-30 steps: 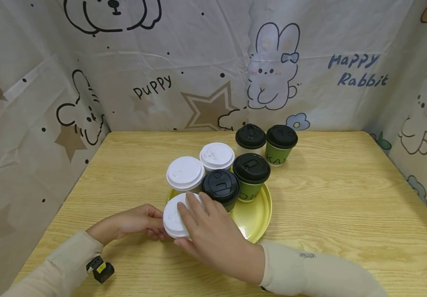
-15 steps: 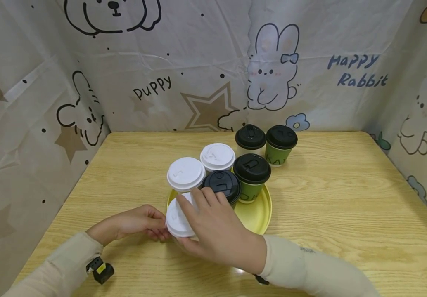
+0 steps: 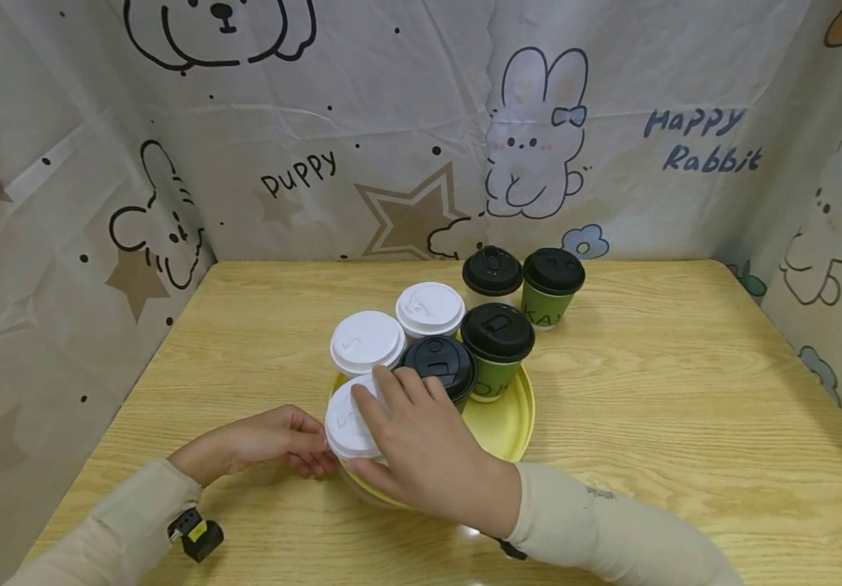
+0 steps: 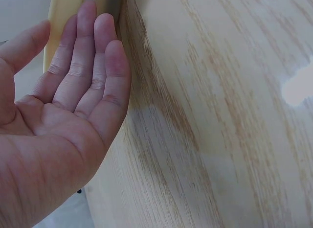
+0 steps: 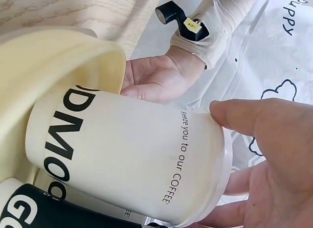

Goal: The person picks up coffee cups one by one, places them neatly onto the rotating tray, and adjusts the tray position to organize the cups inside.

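Head view: I am seeing white-lidded paper cup [image 3: 348, 423] shifting slightly inward on yellow tray [image 3: 497, 427], likely settling; right hand [image 3: 431, 456] pinching it, left hand [image 3: 274, 442] holding fingers together.

I see both sleeves [image 3: 604, 517] are cream; the left one carries a small black device [image 3: 204, 540] with a yellow label [image 5: 193, 25], the right one small dark lettering [image 3: 600, 493].

Your wood-grain table [image 3: 685, 382] stood framed on three sides by printed sheets.
Before you hung a creased, pale back sheet [image 3: 399, 89] bearing a bow-wearing rabbit [image 3: 534, 159], a brown star [image 3: 417, 213], "Puppy" [image 3: 298, 173] and "Happy Rabbit" [image 3: 707, 140]; similar sheets rose at your left [image 3: 40, 236] and right [image 3: 824, 220]. Light left a white glare [image 4: 301, 88] on the tabletop in your left wrist view.
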`<act>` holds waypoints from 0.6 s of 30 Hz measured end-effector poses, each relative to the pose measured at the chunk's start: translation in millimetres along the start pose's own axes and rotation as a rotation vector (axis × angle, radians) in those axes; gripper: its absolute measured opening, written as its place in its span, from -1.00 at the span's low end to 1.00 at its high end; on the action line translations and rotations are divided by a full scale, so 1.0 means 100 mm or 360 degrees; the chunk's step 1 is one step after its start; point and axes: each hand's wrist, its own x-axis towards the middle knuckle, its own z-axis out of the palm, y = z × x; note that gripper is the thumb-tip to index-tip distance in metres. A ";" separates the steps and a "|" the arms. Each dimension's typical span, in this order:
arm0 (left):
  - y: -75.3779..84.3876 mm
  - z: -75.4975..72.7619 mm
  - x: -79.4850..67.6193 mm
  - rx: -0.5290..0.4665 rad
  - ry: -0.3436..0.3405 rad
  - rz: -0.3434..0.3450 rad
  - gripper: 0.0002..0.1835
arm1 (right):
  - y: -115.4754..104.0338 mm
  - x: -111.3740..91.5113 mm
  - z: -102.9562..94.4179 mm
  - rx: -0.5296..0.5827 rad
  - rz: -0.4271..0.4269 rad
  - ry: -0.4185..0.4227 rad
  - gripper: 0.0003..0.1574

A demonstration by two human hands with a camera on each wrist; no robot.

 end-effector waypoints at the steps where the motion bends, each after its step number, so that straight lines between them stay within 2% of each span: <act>1: 0.00 0.00 0.00 0.0000 0.0002 -0.0001 -0.64 | 0.00 0.00 0.00 0.0009 0.0003 0.0000 -0.12; 18: -0.01 -0.01 0.00 0.0006 0.0003 -0.0005 -0.63 | -0.02 0.00 0.01 0.0049 0.0022 -0.0029 0.01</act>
